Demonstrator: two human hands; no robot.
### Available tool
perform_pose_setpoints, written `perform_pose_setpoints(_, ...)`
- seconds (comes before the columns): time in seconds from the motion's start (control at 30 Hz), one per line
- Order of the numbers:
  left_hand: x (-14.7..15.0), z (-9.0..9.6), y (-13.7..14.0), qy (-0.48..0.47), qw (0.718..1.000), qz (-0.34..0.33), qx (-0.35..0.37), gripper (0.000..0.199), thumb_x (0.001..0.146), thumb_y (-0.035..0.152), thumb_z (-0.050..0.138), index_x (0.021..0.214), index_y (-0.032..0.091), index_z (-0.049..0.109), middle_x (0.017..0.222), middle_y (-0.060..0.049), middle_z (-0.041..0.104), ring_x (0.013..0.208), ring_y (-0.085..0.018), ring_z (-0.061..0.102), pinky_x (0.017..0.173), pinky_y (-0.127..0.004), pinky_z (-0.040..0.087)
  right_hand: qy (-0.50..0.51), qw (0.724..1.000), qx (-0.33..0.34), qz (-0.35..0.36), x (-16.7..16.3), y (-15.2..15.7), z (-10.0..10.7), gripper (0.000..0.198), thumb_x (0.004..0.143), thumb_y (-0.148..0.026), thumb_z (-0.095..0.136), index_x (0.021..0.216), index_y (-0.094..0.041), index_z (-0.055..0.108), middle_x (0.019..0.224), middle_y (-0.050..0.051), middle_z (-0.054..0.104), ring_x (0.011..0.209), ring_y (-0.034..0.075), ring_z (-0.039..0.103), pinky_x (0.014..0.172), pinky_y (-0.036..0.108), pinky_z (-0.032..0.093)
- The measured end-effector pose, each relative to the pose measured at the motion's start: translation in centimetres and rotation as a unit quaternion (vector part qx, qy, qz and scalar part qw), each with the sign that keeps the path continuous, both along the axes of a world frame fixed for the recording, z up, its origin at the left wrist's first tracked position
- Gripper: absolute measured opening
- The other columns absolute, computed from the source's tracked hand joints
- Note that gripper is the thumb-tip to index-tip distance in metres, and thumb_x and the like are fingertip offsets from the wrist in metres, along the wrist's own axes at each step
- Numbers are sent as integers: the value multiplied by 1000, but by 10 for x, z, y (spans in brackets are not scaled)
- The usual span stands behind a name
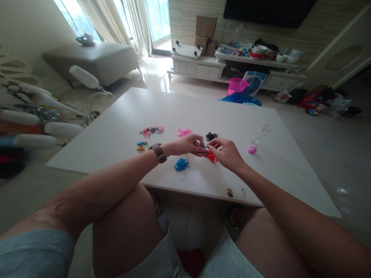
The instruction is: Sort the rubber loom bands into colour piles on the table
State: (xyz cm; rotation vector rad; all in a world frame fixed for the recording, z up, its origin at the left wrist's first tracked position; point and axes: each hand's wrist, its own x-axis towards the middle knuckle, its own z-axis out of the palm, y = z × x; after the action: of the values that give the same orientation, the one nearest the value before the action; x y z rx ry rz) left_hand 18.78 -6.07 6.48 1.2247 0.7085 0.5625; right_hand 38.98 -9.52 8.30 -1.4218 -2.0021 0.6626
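My left hand (pixel 189 145) and my right hand (pixel 226 153) meet over the white table (pixel 121 127), fingertips pinched together on a tiny blue rubber band (pixel 205 147). A brown watch sits on my left wrist. Under the hands lies a red band pile (pixel 212 157). A blue band pile (pixel 181 164) lies just in front of my left hand. A pink pile (pixel 184 132) and a black pile (pixel 211 136) lie behind the hands. Two mixed-colour linked band pieces (pixel 152 130) (pixel 142 146) lie to the left.
A pink round lid (pixel 252 149) and a clear small container (pixel 265 129) lie right of the hands. A small yellow charm (pixel 230 192) and a clear piece (pixel 243 192) rest near the front edge. A pink basket (pixel 236 85) stands on the floor beyond the table.
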Motion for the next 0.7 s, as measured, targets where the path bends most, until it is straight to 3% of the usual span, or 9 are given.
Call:
perform_pose_setpoints(0.27, -1, 1, 2, 5, 999, 5, 32, 38, 69, 34, 90, 77, 13, 59, 84, -10, 77, 92, -24, 76, 86, -36, 61, 6, 1000, -10, 13, -1, -2, 0, 19, 87, -29, 63, 76, -18, 74, 78, 5, 73, 71, 17, 68, 63, 27, 49)
perform_pose_setpoints(0.7, -4, 3, 6, 24, 998, -13, 56, 37, 68, 33, 91, 73, 13, 61, 81, -9, 76, 91, -23, 76, 86, -36, 61, 62, 995, -64, 33, -1, 0, -2, 10, 80, -24, 67, 80, -17, 75, 79, 5, 76, 70, 17, 69, 61, 26, 53)
